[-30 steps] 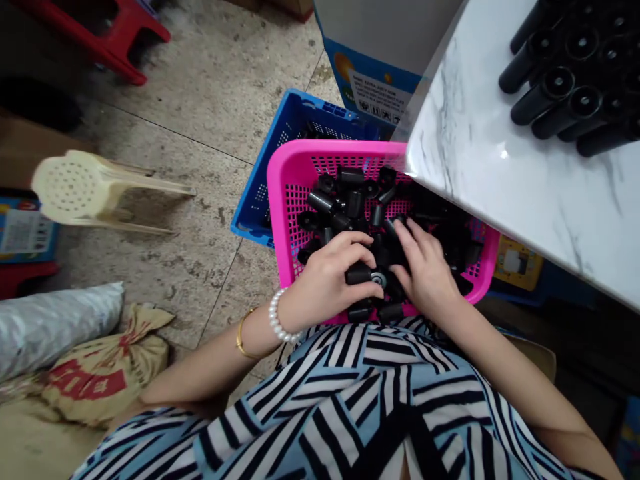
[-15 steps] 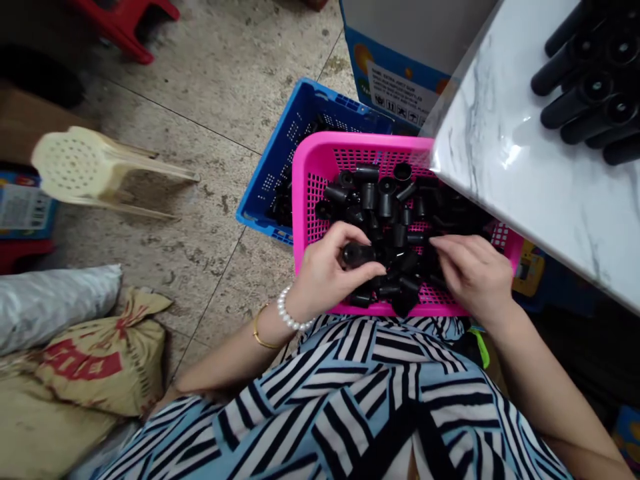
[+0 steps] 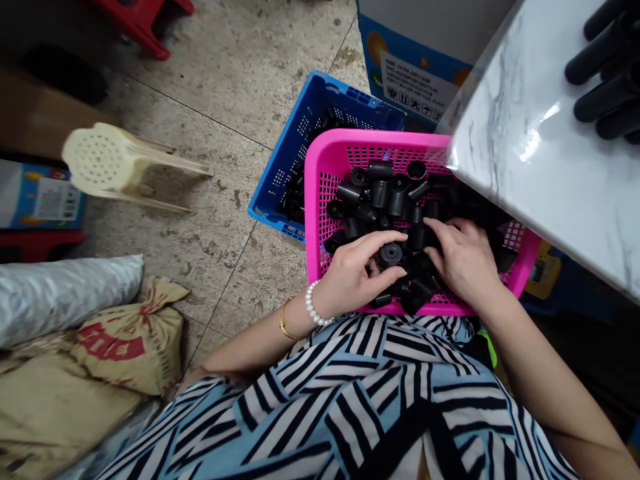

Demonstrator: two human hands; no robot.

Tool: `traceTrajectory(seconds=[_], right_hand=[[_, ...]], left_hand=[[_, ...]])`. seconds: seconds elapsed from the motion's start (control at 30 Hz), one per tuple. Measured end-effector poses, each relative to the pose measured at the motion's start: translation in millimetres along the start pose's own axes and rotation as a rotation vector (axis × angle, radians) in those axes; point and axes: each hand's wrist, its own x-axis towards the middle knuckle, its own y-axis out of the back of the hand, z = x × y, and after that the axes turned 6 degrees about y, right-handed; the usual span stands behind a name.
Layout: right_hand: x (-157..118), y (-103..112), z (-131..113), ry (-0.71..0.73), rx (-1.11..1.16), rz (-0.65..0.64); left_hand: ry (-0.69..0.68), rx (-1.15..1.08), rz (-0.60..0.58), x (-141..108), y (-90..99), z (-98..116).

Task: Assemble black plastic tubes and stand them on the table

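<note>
A pink basket [image 3: 314,200] in front of me holds many black cylindrical parts [image 3: 380,194]. Over its near left part, my left hand [image 3: 355,270] has its thumb and fingers curved around a round black part [image 3: 391,254], whose ringed end faces up. My right hand [image 3: 464,259] is in the basket to the right, its fingers bent around a black cylinder [image 3: 419,236] that stands among the others. The fingertips of the two hands are close but apart.
A blue crate [image 3: 280,167] with black parts sits behind the basket. At right, a marble-patterned table [image 3: 545,133] overhangs the basket and bears black tubes [image 3: 607,60]. A printed carton [image 3: 410,80] stands behind. Left are a cream stool [image 3: 100,163] and a tied sack [image 3: 135,340].
The view has shifted a little. My left hand has moved right with its part, now end up. My right hand has moved in closer, its fingers now spread around a cylinder.
</note>
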Motion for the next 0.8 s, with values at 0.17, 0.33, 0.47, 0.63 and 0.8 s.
traceTrajectory(seconds=[0.17,0.33,0.47,0.63,0.8], right_hand=[[10,-7,-7,0.006,-0.034,0.02],[5,-5,-3,0.032,-0.003,0.028],[6,-5,-5,0.016,-0.075,-0.02],[12,2,-11,-0.055,-0.039,-0.002],[-15,28,-25,-0.43,0.641,0.368]], left_hand=[[-0.071,-0.13,0.068,-1,-5.9,-4],[0.008,-0.404,0.131,-5,-7.8,-10],[-0.04,-0.441,0.066,-7,-5.4,-3],[-0.056,-0.278,0.01,-6,1.7,6],[-0.076,-0.15,0.1,-13,3.8,-3]])
